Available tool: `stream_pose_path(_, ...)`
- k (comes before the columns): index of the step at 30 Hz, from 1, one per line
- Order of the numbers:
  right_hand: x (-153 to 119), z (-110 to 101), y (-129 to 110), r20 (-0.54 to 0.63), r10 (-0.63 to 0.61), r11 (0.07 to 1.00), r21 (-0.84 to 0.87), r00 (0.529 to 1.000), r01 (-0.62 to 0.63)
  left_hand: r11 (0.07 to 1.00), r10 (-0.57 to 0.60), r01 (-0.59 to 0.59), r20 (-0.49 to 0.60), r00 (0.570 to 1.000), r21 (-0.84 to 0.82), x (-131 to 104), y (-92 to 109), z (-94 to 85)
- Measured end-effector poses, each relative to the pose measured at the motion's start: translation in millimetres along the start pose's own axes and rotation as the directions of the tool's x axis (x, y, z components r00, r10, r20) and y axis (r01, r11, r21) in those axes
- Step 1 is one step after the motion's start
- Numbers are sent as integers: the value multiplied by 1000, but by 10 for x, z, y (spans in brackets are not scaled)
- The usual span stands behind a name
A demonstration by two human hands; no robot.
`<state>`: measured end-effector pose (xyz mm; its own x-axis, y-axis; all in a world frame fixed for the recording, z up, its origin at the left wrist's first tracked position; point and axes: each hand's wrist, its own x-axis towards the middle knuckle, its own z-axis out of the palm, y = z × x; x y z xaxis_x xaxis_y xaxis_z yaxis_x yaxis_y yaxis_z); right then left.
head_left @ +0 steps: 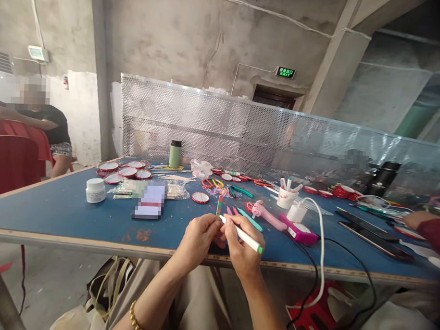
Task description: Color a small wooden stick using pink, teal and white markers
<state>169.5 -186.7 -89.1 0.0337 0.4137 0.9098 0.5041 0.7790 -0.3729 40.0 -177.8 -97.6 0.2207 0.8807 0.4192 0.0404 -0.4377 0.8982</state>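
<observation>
Near the front edge of the blue table, my left hand point(201, 234) pinches a slim stick with orange and green bands point(219, 203), its banded end pointing up. My right hand point(241, 250) grips a white marker pen point(246, 239) with a green end; its tip meets the stick close to my left fingertips. Just beyond my hands lie pink and teal markers point(250, 219) and a round white disc with a red rim point(200, 197). My fingers hide the lower part of the stick.
A phone point(150, 200) and white jar point(95, 190) stand left; a green bottle point(175, 154) is at the back. On the right are a pink tool point(268, 216), purple box point(299, 229), pen cup point(287, 196) and cables. Another person's hand point(418, 220) rests far right.
</observation>
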Motion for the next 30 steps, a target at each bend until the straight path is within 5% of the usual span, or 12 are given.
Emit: stream_pose_path(30, 23, 8, -11, 19, -25, 1000, -18, 1000, 25, 999, 5, -4, -7, 1000, 40, -16, 46, -15)
